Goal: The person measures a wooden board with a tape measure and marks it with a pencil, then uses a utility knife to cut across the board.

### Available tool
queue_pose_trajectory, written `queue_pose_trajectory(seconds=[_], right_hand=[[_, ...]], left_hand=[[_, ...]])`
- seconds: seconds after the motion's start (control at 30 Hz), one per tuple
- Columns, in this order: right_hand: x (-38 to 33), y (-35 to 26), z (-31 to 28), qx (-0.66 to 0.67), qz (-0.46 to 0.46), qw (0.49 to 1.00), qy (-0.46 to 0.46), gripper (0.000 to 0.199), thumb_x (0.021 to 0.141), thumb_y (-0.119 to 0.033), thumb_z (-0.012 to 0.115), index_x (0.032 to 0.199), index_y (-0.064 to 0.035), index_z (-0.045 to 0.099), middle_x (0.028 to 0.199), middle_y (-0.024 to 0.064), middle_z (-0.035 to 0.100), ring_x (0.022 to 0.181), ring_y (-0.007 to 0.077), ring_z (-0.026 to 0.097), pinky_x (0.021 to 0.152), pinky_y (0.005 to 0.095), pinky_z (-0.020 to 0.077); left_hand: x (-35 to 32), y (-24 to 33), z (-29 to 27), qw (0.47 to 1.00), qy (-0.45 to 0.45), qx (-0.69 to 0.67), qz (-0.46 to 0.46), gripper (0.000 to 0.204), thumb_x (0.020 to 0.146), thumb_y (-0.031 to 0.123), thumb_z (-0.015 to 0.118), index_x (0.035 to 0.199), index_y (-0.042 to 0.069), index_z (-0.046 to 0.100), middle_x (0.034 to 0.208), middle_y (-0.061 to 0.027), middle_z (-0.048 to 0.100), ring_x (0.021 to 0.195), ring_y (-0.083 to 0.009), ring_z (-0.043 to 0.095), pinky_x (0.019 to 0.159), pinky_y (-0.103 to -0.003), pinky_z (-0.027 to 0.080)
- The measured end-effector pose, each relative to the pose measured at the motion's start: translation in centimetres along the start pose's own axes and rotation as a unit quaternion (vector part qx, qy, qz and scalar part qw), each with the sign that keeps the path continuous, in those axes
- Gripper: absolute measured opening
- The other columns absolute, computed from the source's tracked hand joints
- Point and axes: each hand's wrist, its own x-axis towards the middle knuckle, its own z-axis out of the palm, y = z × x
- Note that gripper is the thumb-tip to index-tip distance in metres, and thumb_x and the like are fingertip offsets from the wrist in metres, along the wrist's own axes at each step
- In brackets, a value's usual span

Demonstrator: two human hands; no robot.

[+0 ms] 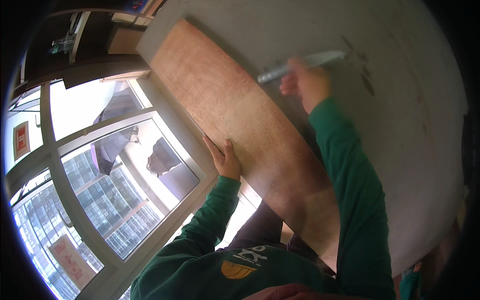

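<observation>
Long reddish-brown wooden board [240, 125] lying against a grey wall [400, 100], left hand [224, 157] pressed flat on the board's window-side edge, fingers together, right hand [307, 82] closed around a silver-grey tool [300, 66] at the board's wall-side edge, window frame [165, 125] beside the board.

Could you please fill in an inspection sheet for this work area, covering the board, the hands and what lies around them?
Surface: grey wall with dark marks.
Job's things: long brown wooden board lying against the wall; slim silvery tool, blurred.
Clutter: nothing seen.
Grips: left hand flat on the board's edge, fingers open; right hand closed round the tool beside the board.
Cables: nothing seen.
Surroundings: window frame with bright panes, buildings outside; person wears green sleeves.
</observation>
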Motion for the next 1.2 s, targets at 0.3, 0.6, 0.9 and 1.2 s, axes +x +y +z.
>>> queue_pose_trajectory(seconds=[0.3,0.6,0.9,1.2], right_hand=[[0.6,0.1,-0.3,-0.012,0.005,1.0,-0.005,0.035,0.092,-0.031,0.066,0.093,0.004,0.063,0.075,0.0134,0.064,0.059,0.022,0.066,0.053,0.0321,0.0569],[0.0,0.4,-1.4,-0.031,0.018,0.999,0.005,0.034,0.092,-0.03,0.064,0.09,0.0048,0.063,0.074,0.0113,0.063,0.054,0.0187,0.061,0.048,0.0292,0.0523],[-2.8,0.0,-6.9,0.079,-0.03,0.996,0.014,0.031,0.091,-0.029,0.066,0.093,0.0014,0.062,0.073,0.0104,0.063,0.058,0.018,0.06,0.054,0.0311,0.0536],[-23.0,3.9,-18.7,0.012,0.058,0.995,0.084,0.02,0.094,-0.026,0.058,0.098,-0.0067,0.055,0.069,0.0068,0.054,0.057,0.0186,0.056,0.053,0.0341,0.0501]], left_hand=[[0.0,0.0,0.3,1.0,-0.004,0.011,0.005,0.078,0.098,0.027,0.053,0.154,-0.006,0.01,0.157,-0.03,0.021,0.148,-0.0355,0.021,0.119,-0.037,0.018],[0.0,-0.3,0.5,0.998,0.008,0.055,0.02,0.077,0.098,0.028,0.052,0.153,-0.007,0.011,0.156,-0.0317,0.023,0.147,-0.038,0.024,0.118,-0.038,0.02],[-0.6,1.0,0.7,0.998,0.016,0.06,0.005,0.077,0.099,0.03,0.052,0.153,-0.006,0.011,0.155,-0.032,0.024,0.145,-0.0403,0.026,0.118,-0.04,0.021],[-4.2,8.5,0.9,0.924,-0.116,0.272,0.243,0.103,0.08,0.039,0.075,0.152,-0.006,0.016,0.158,-0.0299,0.017,0.149,-0.0425,0.013,0.12,-0.05,0.011]])
